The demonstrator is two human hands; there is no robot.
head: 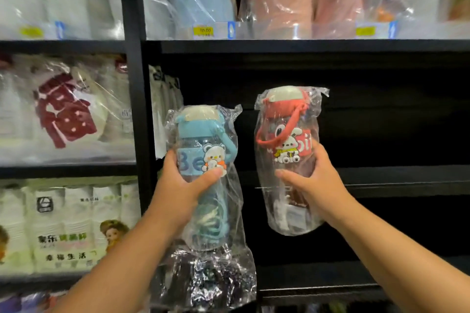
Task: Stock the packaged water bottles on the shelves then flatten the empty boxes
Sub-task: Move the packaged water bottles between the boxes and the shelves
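Two bagged water bottles are up in front of the shelving in the head view. The left hand (188, 183) is wrapped around the blue-capped bottle (201, 160) and the right hand (312, 180) around the red-capped bottle (287, 145). Both bottles are upright, apart and off the black shelf (396, 181). Stocking is underway; next, each bottle needs standing on that shelf before the fingers let go.

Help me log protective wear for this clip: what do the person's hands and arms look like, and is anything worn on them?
The left hand and right hand are both bare: no gloves, rings or wristbands show. The left forearm and right forearm are uncovered down to the frame's bottom edge, with no sleeve or watch in view.
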